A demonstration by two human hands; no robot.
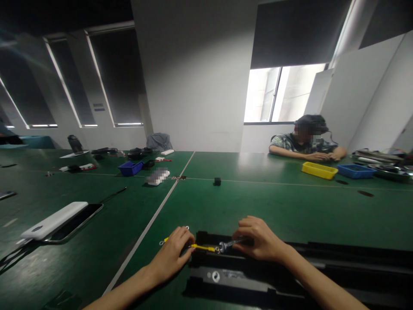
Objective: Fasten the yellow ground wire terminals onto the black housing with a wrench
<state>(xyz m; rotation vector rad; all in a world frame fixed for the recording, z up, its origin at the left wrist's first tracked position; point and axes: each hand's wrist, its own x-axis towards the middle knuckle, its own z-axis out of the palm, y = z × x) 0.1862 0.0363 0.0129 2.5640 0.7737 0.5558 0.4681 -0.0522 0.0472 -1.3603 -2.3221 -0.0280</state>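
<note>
Between right fingers, a wrench

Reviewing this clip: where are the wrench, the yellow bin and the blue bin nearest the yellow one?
Wrench [232, 243]: head view, on its bare metal shaft.
Yellow bin [319, 171]: head view, front wall.
Blue bin [356, 172]: head view, front wall.

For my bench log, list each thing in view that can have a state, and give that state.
Left hand: closed on the yellow cable
Yellow cable: nearly straight between left hand and wrench
Right hand: closed around the wrench
Wrench: head at the cable's end
Phone: screen dark
Yellow bin: upright, open-topped
Right window blind: partly lowered
Left window blinds: lowered almost fully
</note>
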